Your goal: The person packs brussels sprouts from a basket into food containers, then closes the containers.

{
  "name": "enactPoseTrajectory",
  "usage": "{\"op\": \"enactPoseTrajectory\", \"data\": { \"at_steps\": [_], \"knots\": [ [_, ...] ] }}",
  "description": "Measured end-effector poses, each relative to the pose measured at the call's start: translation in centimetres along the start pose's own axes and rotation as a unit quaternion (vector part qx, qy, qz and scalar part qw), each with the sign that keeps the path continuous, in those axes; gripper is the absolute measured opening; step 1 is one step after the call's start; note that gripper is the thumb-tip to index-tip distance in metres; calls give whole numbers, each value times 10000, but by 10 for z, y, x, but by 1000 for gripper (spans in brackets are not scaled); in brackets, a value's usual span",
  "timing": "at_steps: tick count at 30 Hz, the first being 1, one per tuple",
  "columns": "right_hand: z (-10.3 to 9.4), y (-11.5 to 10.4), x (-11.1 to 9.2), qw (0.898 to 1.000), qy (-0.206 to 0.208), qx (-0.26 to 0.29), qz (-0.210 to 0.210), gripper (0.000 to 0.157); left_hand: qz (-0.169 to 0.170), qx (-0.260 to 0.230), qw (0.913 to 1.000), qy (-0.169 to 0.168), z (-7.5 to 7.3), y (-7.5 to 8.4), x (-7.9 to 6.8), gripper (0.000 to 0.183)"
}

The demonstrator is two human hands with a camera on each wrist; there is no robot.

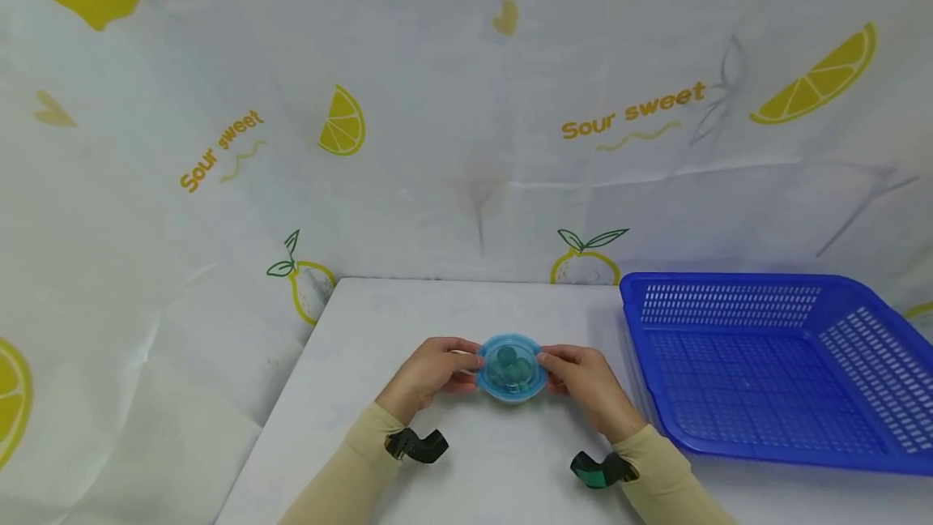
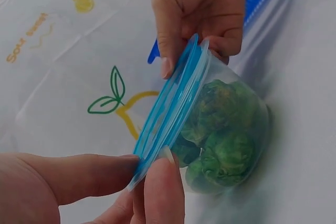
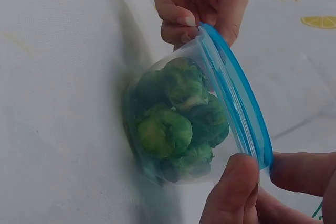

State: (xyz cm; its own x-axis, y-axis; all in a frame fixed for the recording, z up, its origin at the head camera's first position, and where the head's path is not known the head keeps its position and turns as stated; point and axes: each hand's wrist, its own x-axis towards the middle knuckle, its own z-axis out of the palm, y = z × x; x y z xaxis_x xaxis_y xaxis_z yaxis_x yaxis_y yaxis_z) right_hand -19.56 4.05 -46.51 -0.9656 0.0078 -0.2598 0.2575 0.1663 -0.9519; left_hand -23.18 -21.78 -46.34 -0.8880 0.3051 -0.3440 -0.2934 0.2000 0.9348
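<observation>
A small round clear plastic container (image 3: 210,85) with a blue-rimmed lid (image 1: 510,340) stands between both hands at the middle of the table. Several green Brussels sprouts (image 2: 228,150) show through its wall. My left hand (image 1: 437,367) pinches the rim from the left, thumb on the lid and fingers below it. On the opposite side, my right hand (image 1: 586,379) pinches the rim the same way. The lid sits on the container's mouth; whether it is fully pressed down I cannot tell.
A large blue plastic basket (image 1: 758,448) with slotted walls stands on the right of the white table (image 1: 350,314). Behind and to the left hangs a white sheet (image 1: 437,104) printed with lemons. Black bands (image 1: 415,446) are worn on the wrists.
</observation>
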Motion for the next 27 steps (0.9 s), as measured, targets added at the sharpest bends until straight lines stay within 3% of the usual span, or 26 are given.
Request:
{"op": "enactPoseTrajectory", "data": {
  "at_steps": [13,27],
  "knots": [
    [-3,8,4,9992,-276,282,17,44,-39,-201,9998,-43,-1,-4,4,38],
    [-5,15,8,9978,-486,440,-112,47,396,-300,9976,-473,-10,-21,21,40]
  ]
}}
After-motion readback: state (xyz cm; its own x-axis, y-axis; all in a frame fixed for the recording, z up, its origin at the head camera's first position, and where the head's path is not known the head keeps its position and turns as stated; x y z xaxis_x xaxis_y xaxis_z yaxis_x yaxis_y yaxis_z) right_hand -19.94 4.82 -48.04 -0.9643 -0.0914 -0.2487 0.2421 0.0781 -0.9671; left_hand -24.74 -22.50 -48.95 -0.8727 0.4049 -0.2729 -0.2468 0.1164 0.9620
